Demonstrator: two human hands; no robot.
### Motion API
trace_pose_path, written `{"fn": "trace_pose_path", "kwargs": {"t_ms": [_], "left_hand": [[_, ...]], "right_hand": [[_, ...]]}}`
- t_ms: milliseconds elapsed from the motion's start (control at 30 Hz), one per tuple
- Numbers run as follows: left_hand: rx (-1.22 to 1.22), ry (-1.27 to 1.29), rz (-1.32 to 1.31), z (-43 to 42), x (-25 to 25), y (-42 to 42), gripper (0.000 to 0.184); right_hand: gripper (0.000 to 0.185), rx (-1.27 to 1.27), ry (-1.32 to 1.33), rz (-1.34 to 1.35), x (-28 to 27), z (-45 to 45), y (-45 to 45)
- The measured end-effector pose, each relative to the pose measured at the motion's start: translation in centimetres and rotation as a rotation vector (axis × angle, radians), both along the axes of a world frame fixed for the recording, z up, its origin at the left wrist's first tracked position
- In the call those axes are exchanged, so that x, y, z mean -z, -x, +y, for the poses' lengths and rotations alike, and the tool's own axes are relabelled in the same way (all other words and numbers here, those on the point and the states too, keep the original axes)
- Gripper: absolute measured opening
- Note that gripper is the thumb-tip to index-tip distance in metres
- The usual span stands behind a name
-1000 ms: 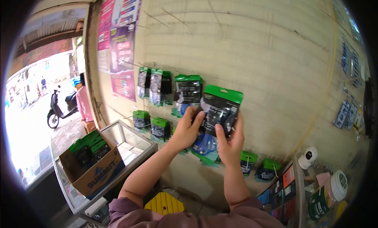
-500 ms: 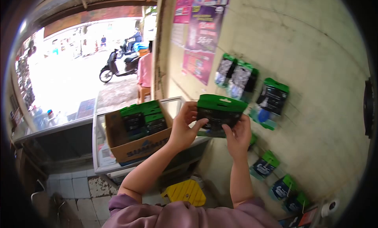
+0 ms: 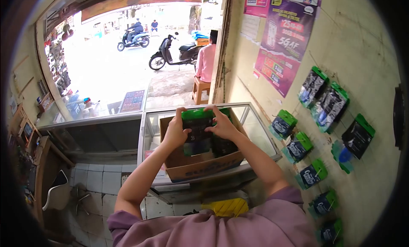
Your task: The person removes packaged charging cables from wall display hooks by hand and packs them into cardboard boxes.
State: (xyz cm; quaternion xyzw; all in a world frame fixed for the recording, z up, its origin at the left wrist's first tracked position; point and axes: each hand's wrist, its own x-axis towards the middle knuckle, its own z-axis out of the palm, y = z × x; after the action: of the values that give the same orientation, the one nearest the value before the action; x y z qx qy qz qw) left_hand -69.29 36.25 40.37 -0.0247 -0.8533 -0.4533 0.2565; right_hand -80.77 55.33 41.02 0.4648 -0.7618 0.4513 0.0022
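A black packet with a green top strip [image 3: 198,128] is upright between my two hands, over the open cardboard box [image 3: 187,172]. My left hand [image 3: 175,132] grips its left edge, thumb on the front. My right hand [image 3: 222,126] holds the right edge in the same way. Other similar packets [image 3: 223,148] are partly visible inside the box, behind and beside my right hand. Whether the held packet's lower end touches anything in the box, I cannot tell.
The box stands on a glass display counter [image 3: 260,130]. Similar packets [image 3: 312,173] hang from hooks on the right wall. Below the counter is a yellow stool [image 3: 226,207]. A person in pink [image 3: 206,61] sits outside near a parked scooter [image 3: 177,53].
Both hands have carried the packet left, from in front of the wall to over the box. My view has turned left, and a ridden scooter outside has moved left.
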Motion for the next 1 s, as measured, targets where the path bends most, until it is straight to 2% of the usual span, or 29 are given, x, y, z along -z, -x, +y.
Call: {"fn": "trace_pose_path", "kwargs": {"t_ms": [33, 67, 100, 133, 200, 233, 267, 333, 400, 467, 500, 567, 600, 667, 800, 833, 867, 900, 933, 967, 1000], "left_hand": [[-0.050, 0.121, 0.019, -0.8, 1.6, 1.0, 0.066], [-0.096, 0.239, 0.037, -1.2, 2.2, 1.4, 0.064], [-0.083, 0.197, -0.108, -1.5, 2.8, 1.7, 0.056], [-0.083, 0.198, -0.116, -1.9, 3.4, 2.3, 0.056], [-0.007, 0.210, -0.294, -2.5, 5.3, 3.8, 0.046], [0.000, 0.244, -0.309, -2.8, 6.1, 4.4, 0.039], [0.001, 0.245, -0.313, -2.9, 6.4, 5.0, 0.039], [0.024, 0.377, -0.349, -3.1, 7.1, 6.0, 0.035], [0.006, 0.446, -0.397, -2.5, 5.1, 5.9, 0.034], [-0.094, 0.645, -0.485, -1.7, 3.3, 5.7, 0.046], [-0.083, 0.649, -0.480, -1.4, 2.8, 5.5, 0.046], [-0.213, 0.775, -0.353, -0.5, 2.3, 5.1, 0.062], [-0.195, 0.782, -0.345, -0.3, 2.1, 5.1, 0.062], [-0.197, 0.808, -0.363, -0.2, 1.7, 5.0, 0.073], [-0.174, 0.872, -0.352, 1.9, -1.2, 4.4, 0.074], [-0.140, 0.852, -0.286, 2.9, -2.4, 4.0, 0.057], [-0.103, 0.862, -0.257, 4.2, -3.3, 3.8, 0.057], [-0.040, 0.813, -0.160, 5.5, -4.2, 3.5, 0.047], [0.027, 0.760, -0.066, 7.0, -5.3, 3.1, 0.037], [0.076, 0.748, 0.042, 9.1, -7.0, 2.1, 0.018], [0.120, 0.747, 0.070, 11.1, -8.2, 1.6, 0.018]], "right_hand": [[0.060, 0.032, -0.039, 0.073, 1.2, -0.7, 0.9], [0.060, 0.027, -0.041, 0.062, 2.0, -1.2, 1.5], [0.057, -0.006, -0.104, 0.094, 2.7, -1.5, 2.2], [0.054, -0.038, -0.166, 0.129, 3.3, -1.7, 2.9], [0.052, -0.051, -0.241, 0.108, 4.2, -2.0, 3.9], [0.052, -0.066, -0.261, 0.180, 5.1, -2.1, 4.6], [0.052, -0.080, -0.279, 0.253, 5.3, -2.2, 5.0], [0.054, -0.058, -0.324, 0.231, 5.6, -2.3, 5.8], [0.055, -0.030, -0.371, 0.209, 5.2, -2.4, 5.6], [0.059, 0.077, -0.468, 0.298, 4.2, -2.5, 5.0], [0.059, 0.089, -0.469, 0.297, 3.8, -2.5, 4.6], [0.065, 0.163, -0.443, 0.440, 3.4, -2.5, 3.8], [0.065, 0.183, -0.443, 0.434, 3.4, -2.5, 3.7], [0.068, 0.164, -0.411, 0.470, 3.4, -2.1, 3.4], [0.064, 0.204, -0.427, 0.517, 2.2, -0.6, 2.3], [0.064, 0.250, -0.433, 0.517, 1.7, 0.4, 1.7], [0.056, 0.287, -0.368, 0.488, 0.6, 1.5, 0.4], [0.048, 0.324, -0.302, 0.459, -0.4, 2.7, -0.9], [0.032, 0.383, -0.237, 0.439, -1.2, 4.3, -2.2], [0.027, 0.472, -0.183, 0.384, -2.4, 6.2, -4.1], [0.022, 0.561, -0.127, 0.331, -3.5, 8.0, -5.9]]}}
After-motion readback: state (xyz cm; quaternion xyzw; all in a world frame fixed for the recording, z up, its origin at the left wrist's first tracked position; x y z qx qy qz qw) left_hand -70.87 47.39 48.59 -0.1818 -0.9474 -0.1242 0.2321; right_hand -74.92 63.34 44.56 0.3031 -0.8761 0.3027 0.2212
